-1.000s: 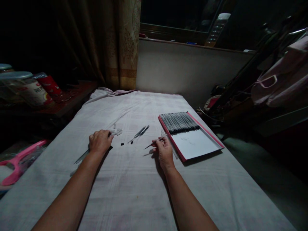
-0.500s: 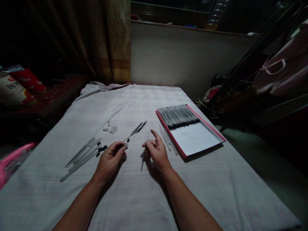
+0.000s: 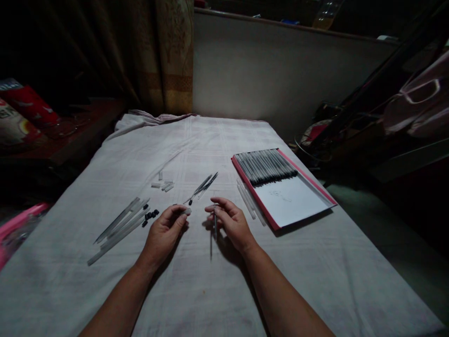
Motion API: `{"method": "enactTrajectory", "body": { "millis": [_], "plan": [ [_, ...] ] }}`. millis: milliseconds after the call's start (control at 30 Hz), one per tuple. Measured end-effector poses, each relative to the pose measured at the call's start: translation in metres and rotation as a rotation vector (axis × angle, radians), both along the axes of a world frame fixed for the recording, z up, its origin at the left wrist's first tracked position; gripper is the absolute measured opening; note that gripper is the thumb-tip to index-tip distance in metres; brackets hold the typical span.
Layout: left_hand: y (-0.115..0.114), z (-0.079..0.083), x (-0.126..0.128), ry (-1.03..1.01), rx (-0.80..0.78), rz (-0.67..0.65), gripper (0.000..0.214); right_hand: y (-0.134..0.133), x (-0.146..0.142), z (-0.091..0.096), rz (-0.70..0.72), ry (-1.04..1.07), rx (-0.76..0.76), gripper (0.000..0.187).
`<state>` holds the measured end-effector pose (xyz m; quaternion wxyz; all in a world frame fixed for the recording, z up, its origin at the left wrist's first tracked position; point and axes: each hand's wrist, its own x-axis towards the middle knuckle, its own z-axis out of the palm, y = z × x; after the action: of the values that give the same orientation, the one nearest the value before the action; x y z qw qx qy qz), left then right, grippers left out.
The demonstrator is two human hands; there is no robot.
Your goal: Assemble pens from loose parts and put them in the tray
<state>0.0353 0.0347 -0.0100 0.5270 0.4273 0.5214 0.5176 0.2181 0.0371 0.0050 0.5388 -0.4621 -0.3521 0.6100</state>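
My left hand point(image 3: 164, 232) pinches a small clear plastic piece point(image 3: 187, 211) between thumb and fingertips. My right hand point(image 3: 230, 223) pinches a thin pen refill point(image 3: 213, 224) that points down toward me. The two hands sit close together above a cloth-covered table point(image 3: 196, 281). Just beyond them lie loose dark refills point(image 3: 203, 186). Left of my left hand lie several clear pen barrels point(image 3: 121, 224) and small black caps point(image 3: 150, 217). A few clear tips point(image 3: 164, 186) lie farther back.
A red-edged tray point(image 3: 317, 187) at the right holds a white sheet and a row of finished pens point(image 3: 266, 167); two clear barrels point(image 3: 247, 201) lie beside it. A dark shelf with packets point(image 3: 21, 112) stands at the left, a curtain point(image 3: 164, 56) behind, clutter at the right.
My left hand left the barrels at the left and came to the middle with a small clear piece. My right hand turned the refill upright and closed toward the left hand.
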Motion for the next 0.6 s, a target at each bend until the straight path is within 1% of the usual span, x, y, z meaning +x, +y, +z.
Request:
{"method": "enactTrajectory", "body": {
  "millis": [100,200,233,367,467,600],
  "plan": [
    [-0.0005,0.0000,0.0001,0.021,0.017,-0.015,0.043,-0.0013,0.0009,0.0033,0.050,0.054,-0.009,0.039],
    [-0.0013,0.0024,0.0006,0.080,0.051,-0.034,0.037,-0.0019,0.0009,0.0037,0.015,0.066,0.002,0.030],
    [-0.0017,0.0031,0.0008,0.103,0.067,-0.040,0.034,-0.0021,0.0008,0.0035,-0.001,0.074,0.008,0.030],
    [-0.0034,0.0022,0.0009,0.212,0.129,-0.073,0.025,-0.0036,-0.0006,0.0046,0.001,0.102,0.038,0.040],
    [-0.0047,-0.0015,0.0005,0.292,0.148,-0.091,0.021,-0.0055,-0.0024,0.0064,0.011,0.089,0.049,0.042],
    [-0.0051,-0.0042,0.0001,0.353,0.179,-0.105,0.019,-0.0069,-0.0043,0.0054,0.023,0.038,0.070,0.038]
  ]
}}
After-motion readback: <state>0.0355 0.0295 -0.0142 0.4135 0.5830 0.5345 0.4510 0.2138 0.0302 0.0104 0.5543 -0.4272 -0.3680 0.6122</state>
